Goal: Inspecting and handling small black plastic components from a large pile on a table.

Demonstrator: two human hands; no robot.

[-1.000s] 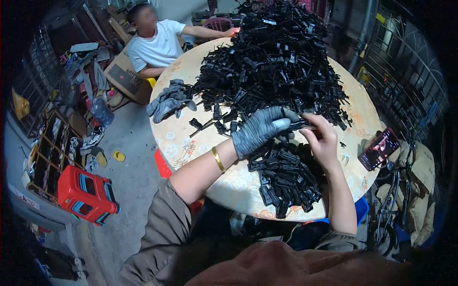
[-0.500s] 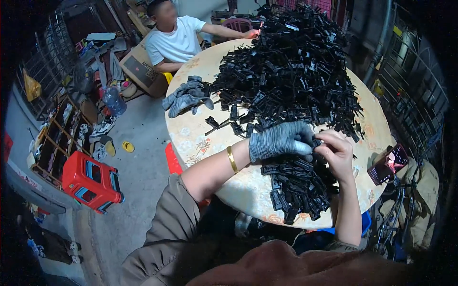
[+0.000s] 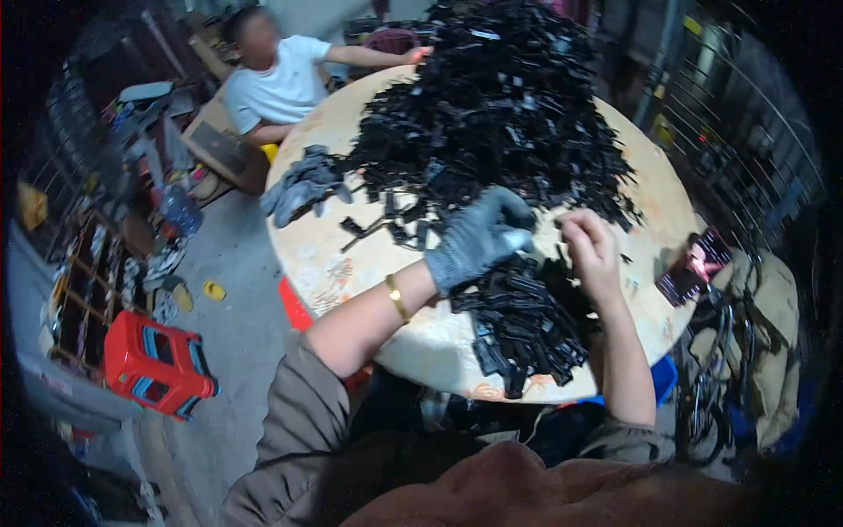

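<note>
Two hands: left [image 3: 479, 237] gloved, right [image 3: 590, 249] bare, pinching black parts [image 3: 536, 246] | big pile [image 3: 500, 123] behind | spare gloves [image 3: 303, 184] left

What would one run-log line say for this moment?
left hand: gloved, on black parts | right hand: bare, pinching a part | big pile behind | round table

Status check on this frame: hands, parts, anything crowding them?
Left hand gloved, right hand bare, both pinching a small black part between them. Small pile of black parts below the hands, big heap just beyond.
</note>
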